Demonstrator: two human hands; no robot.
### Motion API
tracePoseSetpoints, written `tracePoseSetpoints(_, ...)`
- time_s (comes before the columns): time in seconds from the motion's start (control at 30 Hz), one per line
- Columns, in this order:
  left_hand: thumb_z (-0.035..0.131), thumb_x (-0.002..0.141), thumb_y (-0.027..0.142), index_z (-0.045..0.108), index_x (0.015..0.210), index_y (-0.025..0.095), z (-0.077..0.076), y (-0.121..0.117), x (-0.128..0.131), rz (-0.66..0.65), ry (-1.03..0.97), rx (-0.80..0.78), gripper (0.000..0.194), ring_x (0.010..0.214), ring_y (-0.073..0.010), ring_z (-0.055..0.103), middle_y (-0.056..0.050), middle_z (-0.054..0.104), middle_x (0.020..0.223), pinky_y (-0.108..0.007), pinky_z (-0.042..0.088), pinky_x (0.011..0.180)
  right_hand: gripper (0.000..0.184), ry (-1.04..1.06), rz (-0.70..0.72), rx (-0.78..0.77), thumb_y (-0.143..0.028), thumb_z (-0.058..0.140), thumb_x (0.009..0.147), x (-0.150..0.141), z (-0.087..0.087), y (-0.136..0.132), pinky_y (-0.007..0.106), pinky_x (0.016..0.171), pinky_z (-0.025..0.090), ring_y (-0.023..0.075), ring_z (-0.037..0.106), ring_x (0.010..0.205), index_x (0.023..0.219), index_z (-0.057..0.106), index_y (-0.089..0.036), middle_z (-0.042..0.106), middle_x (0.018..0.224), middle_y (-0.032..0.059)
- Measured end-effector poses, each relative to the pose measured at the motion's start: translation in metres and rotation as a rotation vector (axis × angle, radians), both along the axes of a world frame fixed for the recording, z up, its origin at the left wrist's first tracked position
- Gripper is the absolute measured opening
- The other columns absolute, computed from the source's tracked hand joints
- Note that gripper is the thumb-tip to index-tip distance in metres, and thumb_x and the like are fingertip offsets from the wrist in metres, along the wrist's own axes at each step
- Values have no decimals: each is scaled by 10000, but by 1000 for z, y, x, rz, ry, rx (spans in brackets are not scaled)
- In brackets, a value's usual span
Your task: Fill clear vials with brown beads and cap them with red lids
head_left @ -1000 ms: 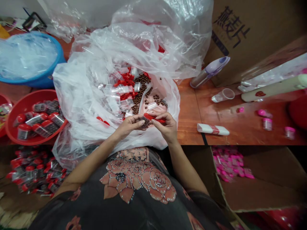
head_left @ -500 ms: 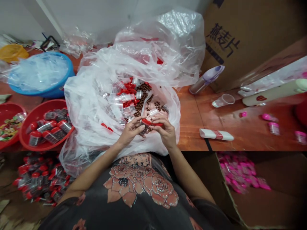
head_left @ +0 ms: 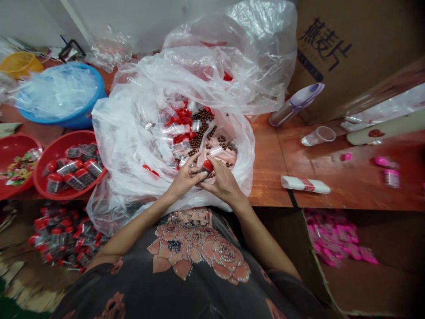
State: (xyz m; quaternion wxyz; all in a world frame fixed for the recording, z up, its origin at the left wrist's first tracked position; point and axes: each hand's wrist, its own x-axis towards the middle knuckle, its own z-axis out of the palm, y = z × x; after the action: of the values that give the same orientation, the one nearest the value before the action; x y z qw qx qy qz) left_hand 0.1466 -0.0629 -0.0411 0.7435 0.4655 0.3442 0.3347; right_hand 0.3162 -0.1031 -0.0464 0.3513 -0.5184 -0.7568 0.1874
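Observation:
A small clear plastic jar with a red cap [head_left: 207, 166] is between my two hands, dark contents showing through its wall. My left hand [head_left: 186, 179] is closed around its left side, with the thumb along the near side. On the other side, my right hand [head_left: 224, 180] wraps the jar, its fingers by the red cap. Both hands are over a white plastic bag [head_left: 133, 159]. Behind them in the bag lie brown balls [head_left: 201, 133], red caps [head_left: 181, 117] and clear empty jars [head_left: 159, 133]. Fingers hide part of the held jar.
Left of the bag stand a red basin [head_left: 40, 177] of filled red-capped jars and a blue basin [head_left: 99, 97] of clear plastic pieces. More jars [head_left: 63, 235] lie below the table edge. At right are a purple-topped bottle [head_left: 295, 104], a clear cup [head_left: 318, 136] and a cardboard box [head_left: 358, 26].
The red parts, spread between both hands before, now show as one cap on the jar. My right hand has turned and closed around it. The whole view has shifted slightly.

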Motion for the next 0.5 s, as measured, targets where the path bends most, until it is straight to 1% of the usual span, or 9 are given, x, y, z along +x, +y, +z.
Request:
tracePoseSetpoints(0.03,737,820,496,349,1490,188,0,1,0,-6,-9,-43,834,743,-177,693,-48,720,835,-258,537,644,840,-22,5,36,-381,714,828,-2,-1,-1,519,970,505,328,597,1168,1527,283,-203,599,1309,174)
tracePoseSetpoints(0.1,590,881,628,405,1460,156,0,1,2,-12,-19,-143,770,631,-169,663,-47,691,751,-263,523,570,820,-50,31,97,-367,705,822,-8,-2,-2,498,946,507,324,604,1141,1506,289,-190,609,1279,172)
tracePoseSetpoints(0.17,480,920,668,453,1429,144,0,0,5,4,1,-210,731,516,-142,597,-30,642,663,-242,473,488,791,-87,52,133,-375,691,817,-13,-3,-2,491,926,501,326,606,1108,1477,308,-168,625,1232,171)
tracePoseSetpoints(0.27,475,950,588,502,1395,175,2,-3,8,66,29,-204,608,453,-103,515,6,578,604,-202,410,445,678,-184,30,159,-418,648,832,-19,-1,-1,476,871,494,325,600,1026,1382,393,-115,642,1124,178)
tracePoseSetpoints(0.33,474,952,531,503,1390,192,3,-4,9,108,30,-191,555,441,-95,486,21,556,592,-186,382,430,587,-272,16,189,-460,616,845,-21,1,2,452,822,484,319,586,965,1280,468,-94,644,1050,177)
tracePoseSetpoints(0.4,460,945,499,490,1392,191,5,-4,8,121,26,-201,543,419,-94,457,35,535,566,-174,343,407,528,-362,29,234,-513,585,854,-21,2,6,427,774,465,307,569,899,1172,525,-96,644,972,166)
tracePoseSetpoints(0.5,447,931,479,481,1378,171,7,-4,6,123,-7,-241,544,386,-93,413,54,503,521,-169,298,386,519,-448,59,289,-601,528,869,-20,2,12,407,740,437,292,549,834,1054,568,-118,638,888,149)
